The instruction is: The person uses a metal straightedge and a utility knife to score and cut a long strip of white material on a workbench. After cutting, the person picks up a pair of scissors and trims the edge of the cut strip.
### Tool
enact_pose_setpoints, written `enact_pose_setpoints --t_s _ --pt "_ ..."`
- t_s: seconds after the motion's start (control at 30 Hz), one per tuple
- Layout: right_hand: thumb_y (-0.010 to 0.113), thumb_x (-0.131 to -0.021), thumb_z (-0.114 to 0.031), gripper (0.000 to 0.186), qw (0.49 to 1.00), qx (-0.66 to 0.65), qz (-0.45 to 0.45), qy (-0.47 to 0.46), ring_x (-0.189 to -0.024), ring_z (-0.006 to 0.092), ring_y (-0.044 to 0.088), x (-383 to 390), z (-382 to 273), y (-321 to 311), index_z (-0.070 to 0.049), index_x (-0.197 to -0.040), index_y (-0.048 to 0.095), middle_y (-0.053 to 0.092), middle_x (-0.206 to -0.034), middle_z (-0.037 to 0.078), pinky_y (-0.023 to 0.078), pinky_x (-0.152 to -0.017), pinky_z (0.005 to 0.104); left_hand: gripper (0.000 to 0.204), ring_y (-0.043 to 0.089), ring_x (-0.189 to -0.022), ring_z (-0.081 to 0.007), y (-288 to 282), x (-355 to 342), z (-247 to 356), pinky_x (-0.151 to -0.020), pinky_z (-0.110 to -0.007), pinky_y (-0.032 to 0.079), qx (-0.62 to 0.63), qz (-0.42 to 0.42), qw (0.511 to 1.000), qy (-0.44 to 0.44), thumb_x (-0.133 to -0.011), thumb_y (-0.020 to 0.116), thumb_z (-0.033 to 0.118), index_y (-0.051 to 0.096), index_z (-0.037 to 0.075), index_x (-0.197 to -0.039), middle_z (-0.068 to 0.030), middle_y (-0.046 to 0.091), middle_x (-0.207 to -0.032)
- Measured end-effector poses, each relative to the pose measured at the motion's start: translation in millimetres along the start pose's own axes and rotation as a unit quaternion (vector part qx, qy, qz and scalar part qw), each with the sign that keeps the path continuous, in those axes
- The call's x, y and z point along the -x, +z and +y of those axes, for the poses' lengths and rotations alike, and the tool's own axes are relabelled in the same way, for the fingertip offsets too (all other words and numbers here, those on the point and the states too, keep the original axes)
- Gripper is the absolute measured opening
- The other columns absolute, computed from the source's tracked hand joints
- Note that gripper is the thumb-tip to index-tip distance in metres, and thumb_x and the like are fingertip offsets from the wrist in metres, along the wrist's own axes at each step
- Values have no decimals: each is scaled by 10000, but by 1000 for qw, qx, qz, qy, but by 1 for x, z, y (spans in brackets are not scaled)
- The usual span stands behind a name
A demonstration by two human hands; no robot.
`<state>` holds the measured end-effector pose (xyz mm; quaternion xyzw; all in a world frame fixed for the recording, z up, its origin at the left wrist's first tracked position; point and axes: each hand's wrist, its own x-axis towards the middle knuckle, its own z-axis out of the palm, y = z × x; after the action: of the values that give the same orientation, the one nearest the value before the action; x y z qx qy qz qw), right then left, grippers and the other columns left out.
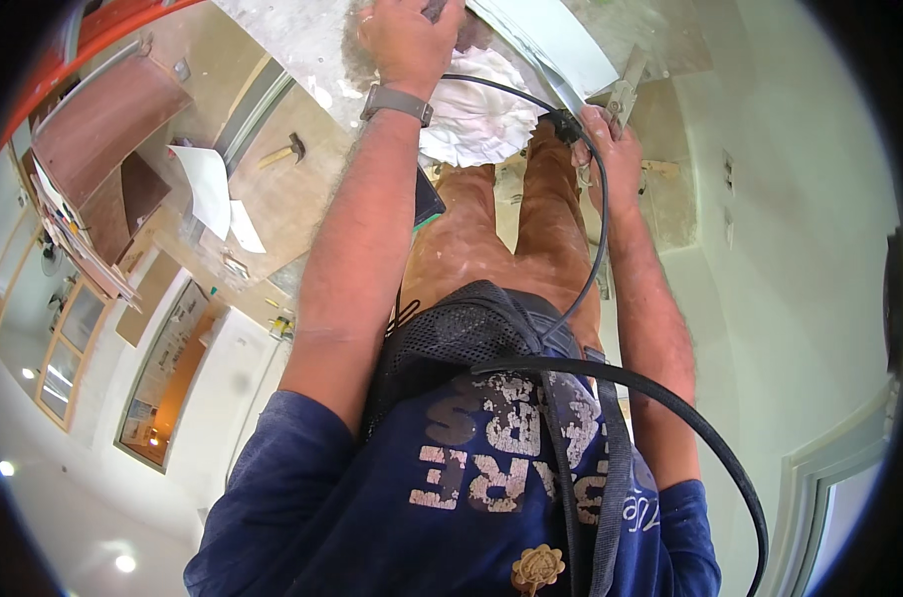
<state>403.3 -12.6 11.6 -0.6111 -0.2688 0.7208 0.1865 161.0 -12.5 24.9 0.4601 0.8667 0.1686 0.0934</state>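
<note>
My left hand (404, 38), with a dark watch on its wrist, is at the top centre, fingers curled beside something dark that I cannot make out. My right hand (611, 154) has curled fingers at a pale, narrow metal tool (623, 99) at the upper right; its exact grip is partly hidden. Between my hands lies a crumpled white cloth (481, 124), above my dusty trouser legs. A white sheet (546, 45) with a long straight edge lies just beyond it. A black cable (601, 239) arches from near my left hand past my right hand down to my waist.
At the left, a hammer (282, 151) lies on brown floor covering (272, 199), near torn white sheets (201, 194) and leaning reddish boards (108, 119). A dark flat object (427, 204) is beside my left leg. A pale wall (790, 229) stands close on my right, with a window frame (829, 468).
</note>
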Motion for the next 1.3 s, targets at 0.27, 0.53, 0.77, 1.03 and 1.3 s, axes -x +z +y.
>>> enact_pose_setpoints --t_s 0.27,0.53,0.77,1.03,1.3 --pt "614 -870 -219 260 998 54 4 25 -489 85 424 3 -3 -4 25 -959 594 508 -647 13 363 -461 235 409 452 -1002 -332 16 12 -12 -885 -436 351 5 58 998 5 -712 703 345 674 142 -1065 -136 538 -994" --pt "622 -866 -204 244 998 48 -15 24 -497 85 439 2 -4 -8 18 -964 592 513 -650 10 383 -465 241 400 431 -983 -305 20 15 -18 -886 -429 332 65 31 997 -35 -690 717 370 691 183 -1042 -97 534 -956" --pt "643 -850 -275 270 1000 23 -11 10 -458 69 464 1 -1 -7 -7 -881 628 485 -575 -20 381 -421 230 410 453 -952 -293 19 15 -16 -867 -415 354 43 43 998 -22 -690 722 376 691 168 -1042 -99 544 -937" --pt "633 -858 -228 249 999 40 -11 35 -494 77 454 1 -2 -10 3 -947 606 514 -636 -2 382 -455 232 430 437 -979 -289 22 15 -20 -872 -411 346 105 43 993 -46 -670 742 362 688 151 -1042 -80 543 -931" --pt "631 -861 -210 228 999 37 -11 31 -484 80 446 0 -1 -10 -6 -957 600 508 -628 -2 384 -454 234 426 445 -967 -289 27 18 -17 -854 -407 359 75 88 993 -36 -658 755 366 697 138 -1014 -73 542 -916"
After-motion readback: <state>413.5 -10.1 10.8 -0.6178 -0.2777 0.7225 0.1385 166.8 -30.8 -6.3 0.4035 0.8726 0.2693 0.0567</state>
